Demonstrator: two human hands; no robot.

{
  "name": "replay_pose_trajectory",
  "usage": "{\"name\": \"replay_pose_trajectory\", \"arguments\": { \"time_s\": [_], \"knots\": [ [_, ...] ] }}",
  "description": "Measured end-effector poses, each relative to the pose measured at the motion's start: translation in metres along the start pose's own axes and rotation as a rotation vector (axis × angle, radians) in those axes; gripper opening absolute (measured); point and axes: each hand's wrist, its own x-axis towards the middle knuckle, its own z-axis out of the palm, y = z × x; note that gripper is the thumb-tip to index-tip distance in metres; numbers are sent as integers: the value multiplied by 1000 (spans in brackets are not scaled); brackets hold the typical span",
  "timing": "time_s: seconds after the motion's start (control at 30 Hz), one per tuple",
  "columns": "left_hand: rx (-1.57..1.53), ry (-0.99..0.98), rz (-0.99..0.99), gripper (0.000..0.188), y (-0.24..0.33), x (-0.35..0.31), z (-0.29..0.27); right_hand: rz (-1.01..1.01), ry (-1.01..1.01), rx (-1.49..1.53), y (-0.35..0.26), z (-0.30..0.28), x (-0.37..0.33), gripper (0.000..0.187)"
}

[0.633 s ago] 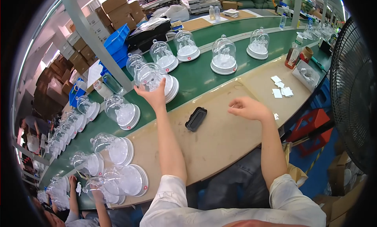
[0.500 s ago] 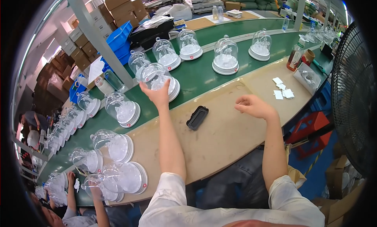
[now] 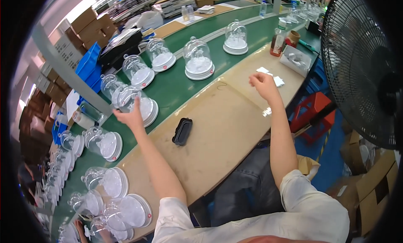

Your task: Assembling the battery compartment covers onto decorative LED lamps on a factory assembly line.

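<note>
My left hand (image 3: 132, 118) is at the near side of a clear dome on a round white base (image 3: 147, 110), thumb up and fingers apart; it looks to be at the dome wall, though contact is unclear. White figures show faintly inside the domes. My right hand (image 3: 265, 86) is over the brown work surface beside a few small white square pieces (image 3: 278, 81), its fingers curled together. Whether anything is between those fingertips cannot be seen. Between my arms lies a black oblong tray (image 3: 182, 131).
More domes line the green bench (image 3: 168, 91), with a cluster (image 3: 133, 210) at lower left. A sauce-coloured bottle (image 3: 278, 38) and clear plastic bag (image 3: 296, 60) stand at the far right. A large black fan (image 3: 361, 66) and red stool (image 3: 312, 117) are beside me. A co-worker's hand (image 3: 79, 227) shows lower left.
The view has swung to the right, shifting the scene leftward. My right hand has moved farther out to the white squares. My left hand remains by the same dome.
</note>
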Motion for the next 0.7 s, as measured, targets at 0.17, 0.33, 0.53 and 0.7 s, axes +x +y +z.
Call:
{"name": "replay_pose_trajectory", "arguments": {
  "time_s": [0.17,0.33,0.53,0.7],
  "knots": [
    [-469,323,184,39,51,-4,-16,81,586,-125,57,-19,14,14],
    [-598,118,161,23,84,-11,-27,80,751,-505,106,-17,16,18],
    [-551,-340,132,23,79,-12,-15,145,680,-561,102,7,20,26],
    [-447,-613,98,20,91,-28,-1,141,672,-678,118,6,22,16]
  ]
}}
